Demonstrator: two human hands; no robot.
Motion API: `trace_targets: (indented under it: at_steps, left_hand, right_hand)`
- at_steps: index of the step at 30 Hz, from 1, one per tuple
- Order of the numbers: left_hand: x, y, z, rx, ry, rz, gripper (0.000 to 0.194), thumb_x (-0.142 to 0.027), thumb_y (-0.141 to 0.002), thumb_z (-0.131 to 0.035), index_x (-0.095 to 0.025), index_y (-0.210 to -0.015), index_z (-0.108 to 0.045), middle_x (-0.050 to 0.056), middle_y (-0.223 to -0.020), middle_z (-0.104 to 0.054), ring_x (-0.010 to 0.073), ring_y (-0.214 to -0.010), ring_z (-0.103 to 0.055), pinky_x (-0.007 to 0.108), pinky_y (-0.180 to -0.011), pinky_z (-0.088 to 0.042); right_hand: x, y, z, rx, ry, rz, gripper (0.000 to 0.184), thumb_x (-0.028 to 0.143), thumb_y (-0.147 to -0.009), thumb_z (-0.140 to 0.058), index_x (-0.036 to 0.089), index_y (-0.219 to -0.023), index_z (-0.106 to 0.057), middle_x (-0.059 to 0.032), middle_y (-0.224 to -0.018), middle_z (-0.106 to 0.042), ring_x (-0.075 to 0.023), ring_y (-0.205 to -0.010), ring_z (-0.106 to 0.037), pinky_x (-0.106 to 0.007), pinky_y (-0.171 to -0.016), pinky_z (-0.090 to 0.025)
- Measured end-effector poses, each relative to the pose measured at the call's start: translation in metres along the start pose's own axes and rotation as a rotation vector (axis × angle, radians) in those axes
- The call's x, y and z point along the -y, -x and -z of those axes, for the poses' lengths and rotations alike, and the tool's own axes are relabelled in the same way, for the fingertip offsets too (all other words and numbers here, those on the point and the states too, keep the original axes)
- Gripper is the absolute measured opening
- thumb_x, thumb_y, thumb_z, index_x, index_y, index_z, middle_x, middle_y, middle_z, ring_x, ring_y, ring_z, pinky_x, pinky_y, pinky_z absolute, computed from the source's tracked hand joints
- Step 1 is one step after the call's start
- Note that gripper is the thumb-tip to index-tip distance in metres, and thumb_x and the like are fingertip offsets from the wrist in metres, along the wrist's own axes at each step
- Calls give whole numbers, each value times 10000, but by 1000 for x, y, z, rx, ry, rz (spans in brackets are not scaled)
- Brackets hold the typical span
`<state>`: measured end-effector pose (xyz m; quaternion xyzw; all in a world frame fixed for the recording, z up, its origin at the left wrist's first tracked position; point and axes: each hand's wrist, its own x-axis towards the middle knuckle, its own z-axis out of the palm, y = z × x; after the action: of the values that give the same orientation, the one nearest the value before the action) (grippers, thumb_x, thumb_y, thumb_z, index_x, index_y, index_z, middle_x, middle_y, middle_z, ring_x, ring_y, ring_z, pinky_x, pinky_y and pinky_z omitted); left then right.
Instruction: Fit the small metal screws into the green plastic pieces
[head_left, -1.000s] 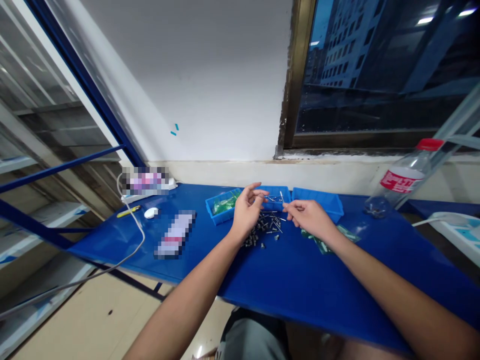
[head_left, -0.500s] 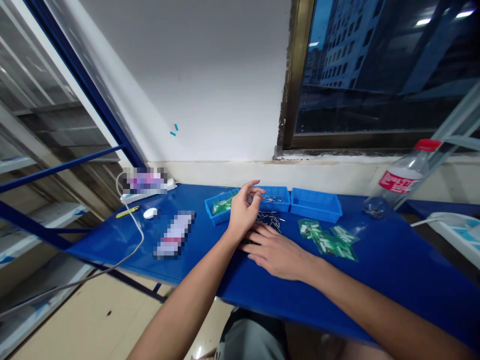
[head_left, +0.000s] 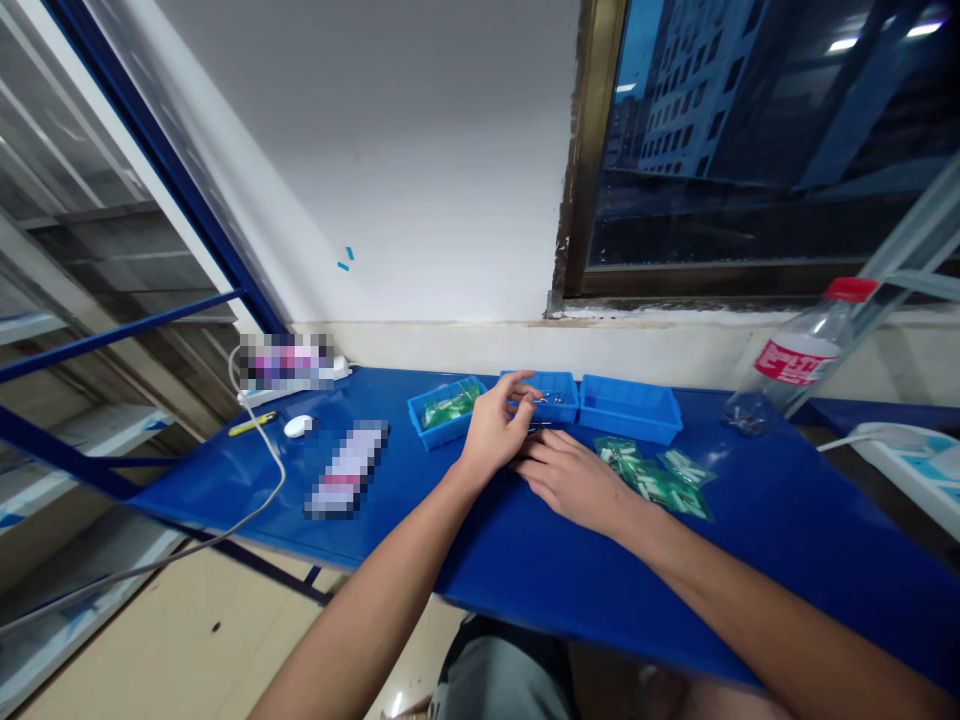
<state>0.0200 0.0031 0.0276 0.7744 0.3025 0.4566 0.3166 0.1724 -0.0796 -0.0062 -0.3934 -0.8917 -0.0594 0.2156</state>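
Observation:
My left hand (head_left: 496, 425) hovers over the table in front of the middle blue tray (head_left: 566, 384), fingers loosely bent and apart from the thumb, with nothing visible in it. Beside it, my right hand (head_left: 574, 478) lies low over the tabletop with its fingers stretched out. Thin metal pieces (head_left: 541, 427) show just past the right fingertips; the hands hide most of that pile. More thin metal pieces (head_left: 553, 399) lie inside the middle tray. The left blue tray (head_left: 429, 437) holds green-tinted packets (head_left: 451, 405).
A third blue tray (head_left: 634, 418) stands at the right. Several green-tinted bags with white pieces (head_left: 660, 480) lie near my right forearm. A red-capped bottle (head_left: 799, 360), yellow cutter (head_left: 253, 424), white oval object (head_left: 299, 427) and grey cable (head_left: 279, 470) are on the blue table (head_left: 600, 610).
My right hand has moved slightly right and away from me, covering more of the loose metal pieces. My left hand has shifted a little, its fingers now lower and more bent.

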Motion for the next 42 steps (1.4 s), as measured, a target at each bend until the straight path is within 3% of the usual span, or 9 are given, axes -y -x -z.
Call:
trace_targets:
  at_steps: [4,10,14,17,21,25,32,37,42]
  left_hand:
    - [1,1,-2,32,-3,8,342,-235,-994,-551,-196,-1328,-616,84,-1101,-776,199,-945,-747,296,-799,-583]
    - [1,2,-3,68,-12,-1,375,-191,-972,-539,-198,-1339,-615,76,-1097,-773,185,-914,-740,281,-786,-585]
    - [3,2,-3,84,-10,9,372,-211,-981,-548,-198,-1347,-617,79,-1123,-771,190,-933,-740,274,-777,-574]
    - [3,1,-1,88,-45,15,298,-332,-1027,-538,-193,-1243,-689,91,-1134,-771,218,-991,-733,295,-820,-568]
    - [0,2,-1,154,-105,3,427,-475,-1072,-443,-185,-1053,-756,73,-985,-782,212,-898,-720,300,-825,-548]
    - [-1,4,-3,266,-50,56,440,-526,-1042,-503,-177,-1099,-765,63,-921,-784,192,-767,-712,277,-715,-538]
    - [2,7,-10,380,131,124,411,-507,-992,-616,-166,-1143,-787,73,-911,-797,205,-811,-737,274,-739,-559]
    - [13,5,-14,363,194,165,395,-455,-988,-633,-128,-1149,-784,95,-925,-809,198,-792,-748,277,-751,-583]
    - [17,4,-14,312,128,139,284,-316,-933,-705,-134,-1133,-791,92,-994,-822,234,-909,-783,299,-811,-607]
  right_hand:
    - [-7,1,-2,-3,69,-40,218,127,-959,-627,237,-1119,-726,-84,-1112,-737,-294,-1058,-595,-467,-947,-488]
    - [-11,1,-5,-39,135,-59,206,111,-945,-611,211,-1089,-719,-109,-1055,-738,-314,-1060,-585,-483,-933,-481]
    - [-13,2,-3,-178,-140,-163,174,115,-971,-577,217,-975,-718,-79,-973,-738,-273,-1023,-626,-431,-928,-527]
    - [-18,5,-1,-327,-380,-301,179,163,-991,-564,222,-1058,-719,-67,-1016,-737,-225,-904,-670,-380,-854,-576]
    - [-28,11,5,-477,-524,-447,188,284,-993,-605,231,-1126,-727,-82,-1132,-718,-207,-867,-707,-388,-841,-625]
    - [-35,15,11,-599,-588,-507,184,348,-976,-639,225,-1070,-738,-92,-1133,-704,-222,-949,-717,-399,-864,-645]
    - [-34,17,14,-592,-483,-475,121,277,-961,-627,226,-1019,-721,-84,-1074,-721,-230,-929,-693,-407,-868,-606]
    - [-30,15,15,-583,-441,-443,123,272,-976,-611,229,-1028,-714,-79,-1065,-719,-224,-902,-693,-399,-842,-607]
    - [-33,15,12,-622,-515,-496,139,317,-970,-632,228,-1034,-717,-85,-1064,-714,-224,-895,-715,-386,-817,-638]
